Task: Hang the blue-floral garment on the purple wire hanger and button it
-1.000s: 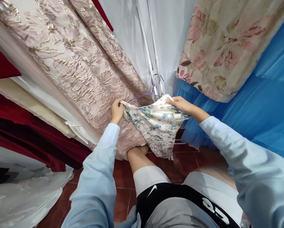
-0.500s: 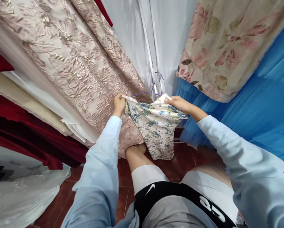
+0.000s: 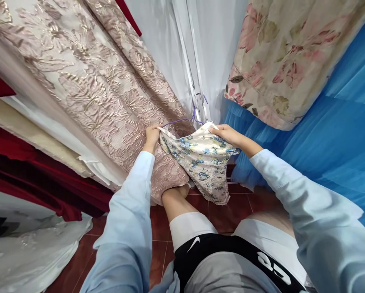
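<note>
A white floral top [image 3: 201, 156] with blue and yellow print hangs before me on a thin purple hanger [image 3: 194, 115]. My left hand [image 3: 152, 135] is closed on the top's left upper corner. At the other upper corner, my right hand [image 3: 227, 133] pinches the cloth between thumb and fingers. Between the two hands the neckline sags in a curve. Most of the hanger is hidden behind the fabric; its hook shows above, beside a pale white rod [image 3: 187, 57].
A pink-gold brocade garment [image 3: 87, 81] hangs close on the left, with dark red cloth [image 3: 32, 175] farther out. To the right are a cream floral garment [image 3: 271, 65] and blue tulle [image 3: 338, 142]. Red-brown floor tiles [image 3: 161, 256] lie below.
The lower part of the top has swung a little to the right. Both hands keep their hold, and the hanger has shifted slightly left.
</note>
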`<state>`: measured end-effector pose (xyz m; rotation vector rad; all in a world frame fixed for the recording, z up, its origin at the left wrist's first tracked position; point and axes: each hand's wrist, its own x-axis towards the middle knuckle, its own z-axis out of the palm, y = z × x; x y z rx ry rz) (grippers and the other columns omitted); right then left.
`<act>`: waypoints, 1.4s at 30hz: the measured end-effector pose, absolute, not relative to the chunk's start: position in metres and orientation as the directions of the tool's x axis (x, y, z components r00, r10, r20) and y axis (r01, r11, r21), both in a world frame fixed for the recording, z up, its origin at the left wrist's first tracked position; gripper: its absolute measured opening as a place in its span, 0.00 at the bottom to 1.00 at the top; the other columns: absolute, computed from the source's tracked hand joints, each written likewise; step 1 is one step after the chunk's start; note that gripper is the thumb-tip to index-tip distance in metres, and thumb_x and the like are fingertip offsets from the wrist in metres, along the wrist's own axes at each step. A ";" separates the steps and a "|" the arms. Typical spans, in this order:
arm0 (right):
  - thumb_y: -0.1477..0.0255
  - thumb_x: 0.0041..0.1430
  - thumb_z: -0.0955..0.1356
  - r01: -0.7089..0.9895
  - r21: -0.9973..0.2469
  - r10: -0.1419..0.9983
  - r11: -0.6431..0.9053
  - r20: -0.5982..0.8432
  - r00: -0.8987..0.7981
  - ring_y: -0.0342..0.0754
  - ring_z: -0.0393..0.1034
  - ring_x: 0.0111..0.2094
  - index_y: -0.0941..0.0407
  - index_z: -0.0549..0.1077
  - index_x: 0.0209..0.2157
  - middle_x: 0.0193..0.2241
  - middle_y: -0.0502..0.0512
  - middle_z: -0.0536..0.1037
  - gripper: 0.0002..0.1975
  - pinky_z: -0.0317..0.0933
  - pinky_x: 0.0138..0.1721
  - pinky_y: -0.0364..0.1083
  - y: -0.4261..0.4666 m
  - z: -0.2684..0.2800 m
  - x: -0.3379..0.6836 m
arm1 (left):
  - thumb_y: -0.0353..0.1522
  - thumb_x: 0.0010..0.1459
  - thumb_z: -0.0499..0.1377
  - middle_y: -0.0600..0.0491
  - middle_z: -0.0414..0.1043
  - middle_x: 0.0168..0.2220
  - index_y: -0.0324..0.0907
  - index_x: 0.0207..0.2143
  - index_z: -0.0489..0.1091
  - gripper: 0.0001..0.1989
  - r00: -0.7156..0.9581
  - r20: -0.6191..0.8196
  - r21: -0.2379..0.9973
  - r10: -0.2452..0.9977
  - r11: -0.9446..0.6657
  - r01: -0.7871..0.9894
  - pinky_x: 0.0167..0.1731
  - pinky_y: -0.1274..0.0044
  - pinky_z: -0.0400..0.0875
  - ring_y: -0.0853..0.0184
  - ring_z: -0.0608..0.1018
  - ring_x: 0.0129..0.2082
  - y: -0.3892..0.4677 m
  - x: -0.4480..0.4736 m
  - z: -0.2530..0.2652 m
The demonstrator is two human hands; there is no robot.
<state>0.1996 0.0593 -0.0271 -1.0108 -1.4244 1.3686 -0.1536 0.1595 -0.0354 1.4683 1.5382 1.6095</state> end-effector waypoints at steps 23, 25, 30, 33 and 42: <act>0.60 0.56 0.77 -0.033 -0.998 0.964 -0.048 -0.038 -0.262 0.45 0.75 0.23 0.58 0.79 0.30 0.23 0.53 0.82 0.15 0.71 0.28 0.42 0.050 -0.013 0.201 | 0.22 0.56 0.53 0.45 0.82 0.45 0.36 0.39 0.81 0.17 -0.208 0.648 0.703 0.732 -0.470 0.534 0.56 0.72 0.71 0.63 0.81 0.48 0.152 -0.179 -0.024; 0.60 0.56 0.77 -0.007 -0.998 0.958 -0.060 -0.056 -0.282 0.45 0.74 0.24 0.58 0.80 0.30 0.25 0.53 0.83 0.14 0.70 0.27 0.41 0.053 -0.010 0.204 | 0.22 0.57 0.55 0.45 0.82 0.45 0.36 0.40 0.81 0.15 -0.237 0.647 0.709 0.725 -0.457 0.537 0.57 0.70 0.71 0.62 0.81 0.48 0.154 -0.184 -0.028; 0.62 0.58 0.77 0.115 -0.990 0.928 -0.077 -0.113 -0.354 0.45 0.74 0.25 0.59 0.81 0.29 0.28 0.56 0.84 0.14 0.69 0.27 0.42 0.058 -0.001 0.206 | 0.23 0.57 0.55 0.48 0.82 0.44 0.39 0.42 0.82 0.17 -0.107 0.735 0.603 0.670 -0.573 0.554 0.56 0.71 0.72 0.64 0.81 0.47 0.158 -0.161 -0.014; 0.58 0.55 0.77 0.167 -0.985 0.922 -0.042 -0.102 -0.373 0.47 0.73 0.25 0.58 0.80 0.28 0.28 0.57 0.83 0.17 0.68 0.27 0.43 0.058 0.004 0.213 | 0.23 0.58 0.55 0.49 0.82 0.45 0.41 0.43 0.82 0.18 0.022 0.774 0.521 0.632 -0.657 0.545 0.56 0.71 0.72 0.65 0.80 0.48 0.153 -0.147 -0.009; 0.59 0.57 0.72 0.653 -0.666 0.927 0.359 0.336 -0.167 0.42 0.55 0.24 0.57 0.70 0.21 0.18 0.46 0.62 0.19 0.50 0.29 0.45 0.067 0.010 0.247 | 0.26 0.60 0.56 0.47 0.79 0.45 0.41 0.46 0.81 0.17 0.183 0.657 0.485 0.731 -0.596 0.640 0.52 0.68 0.74 0.62 0.79 0.46 0.112 -0.151 -0.053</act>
